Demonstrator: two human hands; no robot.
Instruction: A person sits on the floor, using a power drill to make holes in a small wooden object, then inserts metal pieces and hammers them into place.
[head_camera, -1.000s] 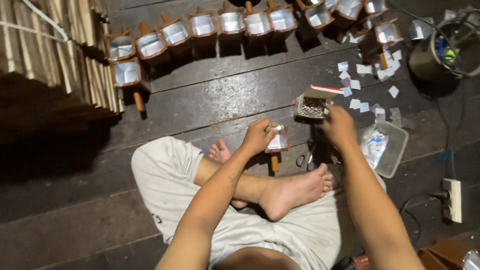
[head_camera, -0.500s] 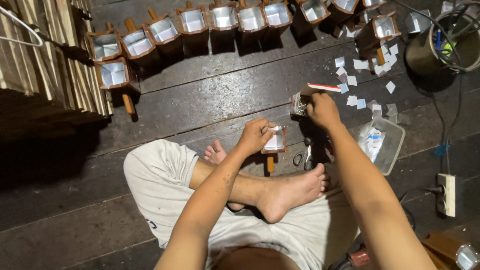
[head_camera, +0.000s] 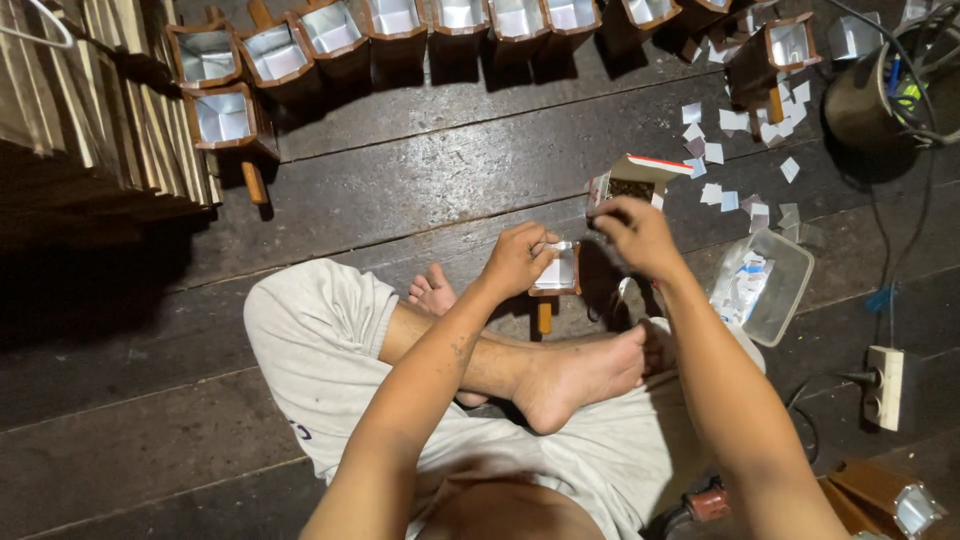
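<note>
left hand (head_camera: 515, 258) grips foil-lined cup (head_camera: 556, 272), open carton (head_camera: 628, 180) beyond

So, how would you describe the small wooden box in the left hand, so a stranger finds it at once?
Start at the person's bare foot on the dark plank floor. Just above it, the left hand holds a small wooden box with silvery lining. Unlike the lined boxes in the far row, it is in a hand.
</note>
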